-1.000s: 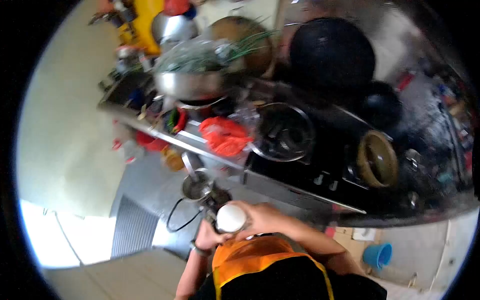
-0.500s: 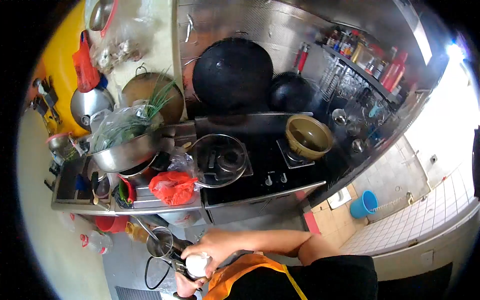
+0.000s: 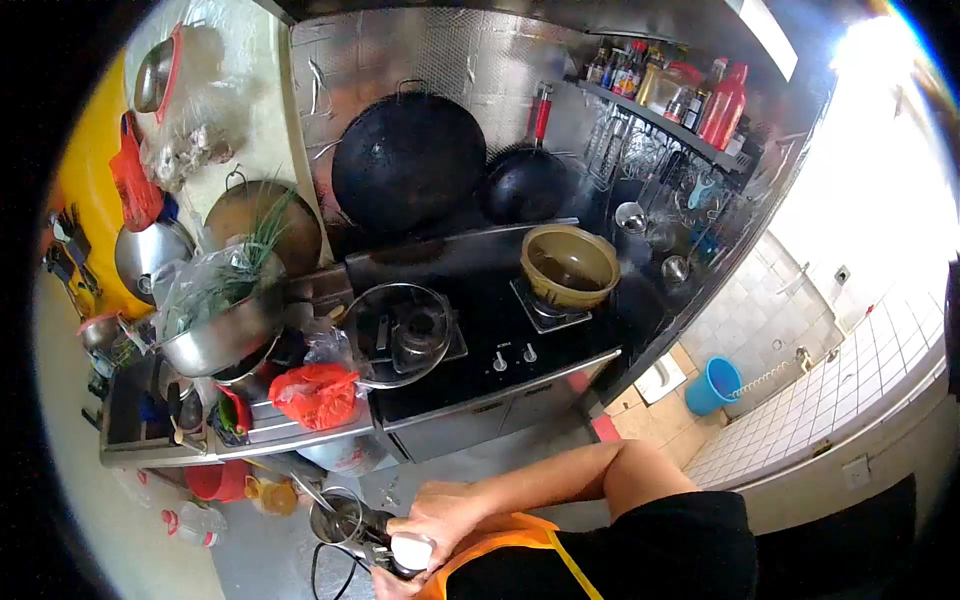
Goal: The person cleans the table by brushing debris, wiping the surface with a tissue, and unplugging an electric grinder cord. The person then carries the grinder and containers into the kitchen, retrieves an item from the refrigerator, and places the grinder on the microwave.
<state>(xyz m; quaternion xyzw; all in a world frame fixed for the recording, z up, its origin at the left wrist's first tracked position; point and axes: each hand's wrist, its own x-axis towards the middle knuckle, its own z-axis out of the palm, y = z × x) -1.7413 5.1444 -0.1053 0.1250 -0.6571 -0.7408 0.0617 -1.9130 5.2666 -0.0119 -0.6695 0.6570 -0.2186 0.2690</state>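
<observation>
At the bottom of the head view, my right hand (image 3: pixel 440 522) is closed around a smooth white round-topped object (image 3: pixel 412 551); its lower part is hidden. My left hand (image 3: pixel 395 587) is just below it, mostly cut off by the frame edge, with its fingers closed on something I cannot make out. Just left of both hands is a metal cup-like container (image 3: pixel 337 515) with a long metal utensil (image 3: pixel 312 490) leaning out of it. A black cord (image 3: pixel 318 570) loops below the container.
Ahead stands the stove (image 3: pixel 470 385), with a glass lid (image 3: pixel 400 335) and a brown pot (image 3: pixel 570 265) on it. On the left counter are a steel basin (image 3: pixel 215 345) of greens and a red bag (image 3: pixel 315 393). Bottles (image 3: pixel 200 522) stand on the floor.
The view has shifted, so the stove and counter appear farther left and lower. My right hand stays around the white object, which now looks more tilted.
</observation>
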